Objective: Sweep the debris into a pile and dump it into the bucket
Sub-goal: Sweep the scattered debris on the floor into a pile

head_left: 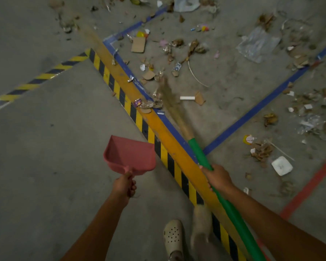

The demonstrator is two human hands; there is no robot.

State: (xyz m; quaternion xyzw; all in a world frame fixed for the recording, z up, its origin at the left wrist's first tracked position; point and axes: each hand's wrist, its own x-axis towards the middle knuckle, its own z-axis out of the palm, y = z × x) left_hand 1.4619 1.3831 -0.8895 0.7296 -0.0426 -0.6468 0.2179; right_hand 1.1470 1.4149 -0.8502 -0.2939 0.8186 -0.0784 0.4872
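My right hand [217,178] grips the green handle of a grass broom [198,151]. Its blurred straw head [169,97] reaches over the floor tape into scattered debris [177,51]: cardboard scraps, dry leaves, wrappers and plastic film on the concrete. My left hand [125,185] holds a pink dustpan [130,155] by its handle, raised above bare floor to the left of the tape. No bucket is in view.
Yellow-black hazard tape and an orange stripe [164,136] run diagonally across the floor, with blue tape lines [252,113] and a red line [309,189] on the right. More litter, including a white container [281,165], lies at the right. My feet in beige clogs [174,238] stand at the bottom.
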